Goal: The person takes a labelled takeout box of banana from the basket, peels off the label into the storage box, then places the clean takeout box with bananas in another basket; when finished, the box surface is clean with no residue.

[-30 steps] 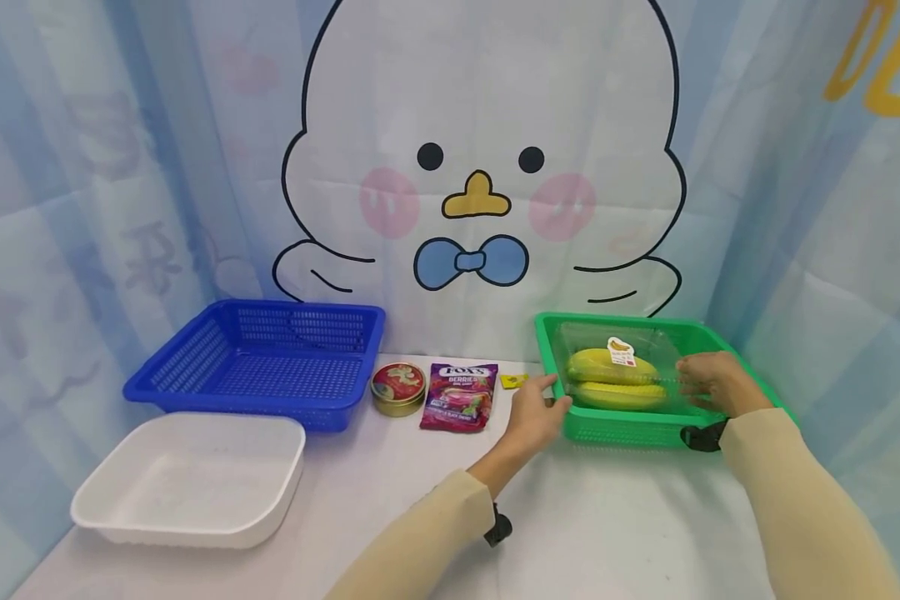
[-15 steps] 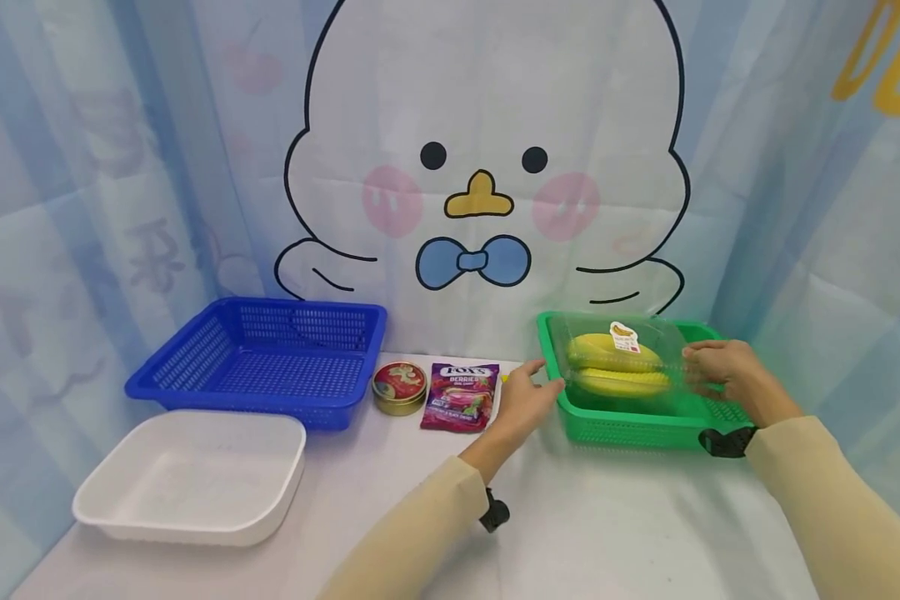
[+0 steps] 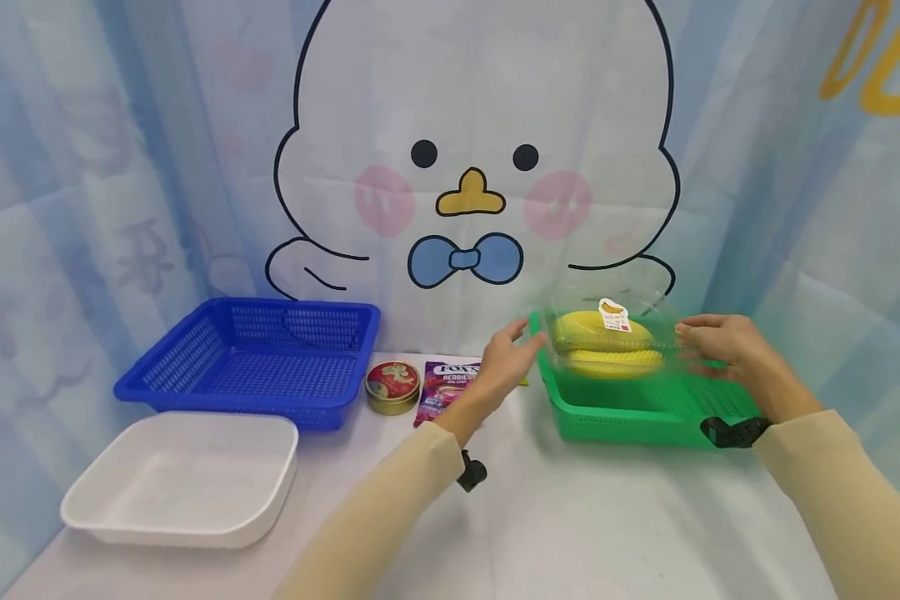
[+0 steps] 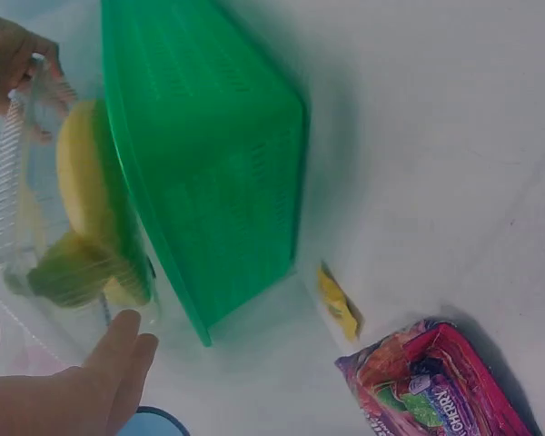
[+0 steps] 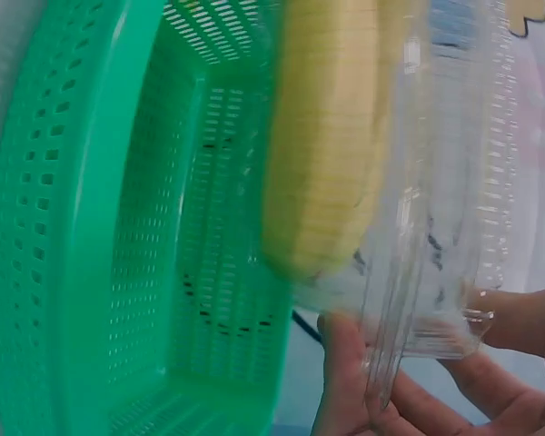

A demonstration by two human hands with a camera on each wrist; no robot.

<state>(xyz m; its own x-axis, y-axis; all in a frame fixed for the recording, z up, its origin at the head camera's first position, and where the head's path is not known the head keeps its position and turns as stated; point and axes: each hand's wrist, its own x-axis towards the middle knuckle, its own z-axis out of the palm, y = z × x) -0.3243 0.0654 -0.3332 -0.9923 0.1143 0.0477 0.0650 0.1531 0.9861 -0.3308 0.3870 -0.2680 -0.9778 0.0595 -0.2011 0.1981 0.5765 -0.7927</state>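
Nearest, pale sleeves (image 3: 378, 508) reach forward over a white tabletop (image 3: 547, 525); to the left of the left hand, and closer in, sits a shallow white plastic tub (image 3: 187, 467). The left hand (image 3: 498, 367) has its fingers nearly straight and its thumb spread well apart, at the left end of a clear plastic clamshell (image 5: 456, 182). The right hand (image 3: 727, 346) grips the opposite end, thumb on one side and fingers on the other. Between the hands, then, is the clamshell, raised over a green slotted basket (image 3: 607, 423); inside it lie yellow bananas (image 3: 615, 364) (the label (image 3: 615, 317) pictures bananas too). Just left of the left hand, partly hidden by it, is a purple Fox's Berries bag (image 3: 444, 385); beside that, a round red-and-gold tin (image 3: 392, 383), then a blue slotted basket (image 3: 300, 367). Behind both hands hangs a curtain (image 3: 480, 92) printed with a cartoon bird in a blue bow tie.
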